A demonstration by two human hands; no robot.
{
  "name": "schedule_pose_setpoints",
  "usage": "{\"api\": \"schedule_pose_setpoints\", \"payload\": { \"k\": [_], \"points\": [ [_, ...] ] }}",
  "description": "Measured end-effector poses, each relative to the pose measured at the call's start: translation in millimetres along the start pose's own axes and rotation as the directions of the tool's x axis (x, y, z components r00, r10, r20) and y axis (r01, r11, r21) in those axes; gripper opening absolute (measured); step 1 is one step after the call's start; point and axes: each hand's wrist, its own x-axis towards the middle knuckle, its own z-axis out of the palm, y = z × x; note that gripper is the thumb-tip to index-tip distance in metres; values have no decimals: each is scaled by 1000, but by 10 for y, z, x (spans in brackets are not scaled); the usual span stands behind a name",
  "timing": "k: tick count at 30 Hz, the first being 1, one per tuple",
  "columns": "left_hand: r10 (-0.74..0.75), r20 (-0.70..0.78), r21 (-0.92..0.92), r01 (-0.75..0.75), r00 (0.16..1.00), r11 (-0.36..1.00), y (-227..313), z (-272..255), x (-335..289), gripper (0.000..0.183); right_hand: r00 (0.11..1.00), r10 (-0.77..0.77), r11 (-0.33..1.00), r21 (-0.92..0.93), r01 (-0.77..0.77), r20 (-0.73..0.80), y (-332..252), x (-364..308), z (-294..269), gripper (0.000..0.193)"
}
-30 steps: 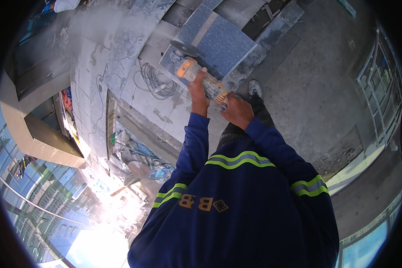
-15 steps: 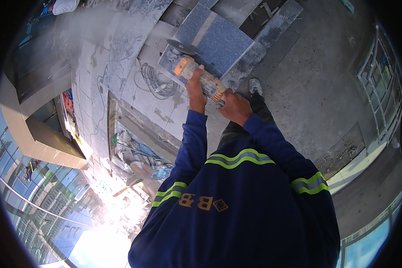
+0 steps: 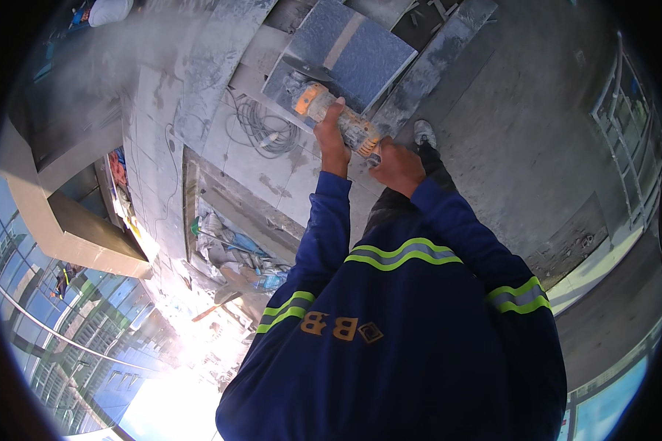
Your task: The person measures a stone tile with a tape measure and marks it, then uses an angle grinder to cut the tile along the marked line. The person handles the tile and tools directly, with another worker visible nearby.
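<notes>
Both my hands hold a dusty orange-and-grey angle grinder (image 3: pixel 343 123) over a dark grey stone slab (image 3: pixel 371 55). My left hand (image 3: pixel 332 141) is wrapped round the front of its body, near the orange head. At the rear end, my right hand (image 3: pixel 399 170) grips the handle part. The thin dark cutting disc (image 3: pixel 308 69) lies over the slab's left part; whether its edge touches the stone I cannot tell. A paler strip (image 3: pixel 343 42) crosses the slab's far portion.
A coiled cable (image 3: pixel 266 132) lies on the paving left of the grinder. Long stone pieces (image 3: pixel 435 70) flank the slab. A trench with rubble and bags (image 3: pixel 232 242) is at left. My shoe (image 3: pixel 424 133) stands right of the slab; a metal railing (image 3: pixel 621 140) is far right. Dust hangs upper left.
The grinder and both hands have shifted slightly right in the picture. The disc now shows more edge-on and lies further over the slab. Both hands keep their hold.
</notes>
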Motion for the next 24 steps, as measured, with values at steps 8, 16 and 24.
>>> {"api": "schedule_pose_setpoints", "payload": {
  "k": [8, 16, 24],
  "points": [
    [-12, -59, 36, 14, 998, 999, -66, 135, -51, 36, 1000, 7, 1000, -13, -7, 21, 106, -29, -110, 44],
    [157, -87, 322, -122, 984, 939, 12, 89, -41, 37, 993, -109, 994, 13, 110, -55, 255, 140, 177, 56],
    [93, -34, 168, -87, 995, 982, 14, -55, -77, 37, 995, -97, 991, 91, 94, 32, 326, 224, 236, 55]
  ]
}}
